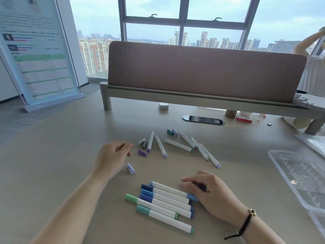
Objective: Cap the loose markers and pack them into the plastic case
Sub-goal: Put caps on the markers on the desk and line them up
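Note:
Several capped markers (163,201) lie side by side on the table near me. My right hand (211,196) rests at their right ends, its fingers curled round a small dark purple piece (201,186), a cap or a marker end. Farther off, several uncapped white markers (178,145) are spread out. Loose caps lie around them: a purple cap (142,153), a lilac cap (131,168), grey caps (142,142) and a teal and lilac pair (172,132). My left hand (112,155) hovers just left of the purple cap, fingers loosely curled and holding nothing. The clear plastic case (299,173) lies open at the right.
A brown divider panel (207,71) on a raised shelf crosses the back of the table. Under it are a black cable port (203,120), a red box (244,119) and a small white block (163,106). Another person (314,67) stands at the far right.

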The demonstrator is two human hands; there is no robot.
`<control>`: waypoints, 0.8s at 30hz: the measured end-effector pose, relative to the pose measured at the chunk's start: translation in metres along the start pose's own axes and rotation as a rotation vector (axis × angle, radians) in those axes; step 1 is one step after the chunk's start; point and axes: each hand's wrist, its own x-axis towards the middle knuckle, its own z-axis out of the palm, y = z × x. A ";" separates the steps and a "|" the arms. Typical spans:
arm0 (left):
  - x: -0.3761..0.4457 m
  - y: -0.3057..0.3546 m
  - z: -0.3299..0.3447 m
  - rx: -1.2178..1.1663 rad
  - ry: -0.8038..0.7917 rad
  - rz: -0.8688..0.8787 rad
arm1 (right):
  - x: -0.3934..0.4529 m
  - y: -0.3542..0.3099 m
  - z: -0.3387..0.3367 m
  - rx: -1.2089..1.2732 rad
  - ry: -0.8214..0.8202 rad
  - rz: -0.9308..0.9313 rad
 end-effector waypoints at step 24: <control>-0.012 0.005 0.009 0.055 -0.017 0.133 | 0.071 -0.014 0.000 0.038 0.303 0.305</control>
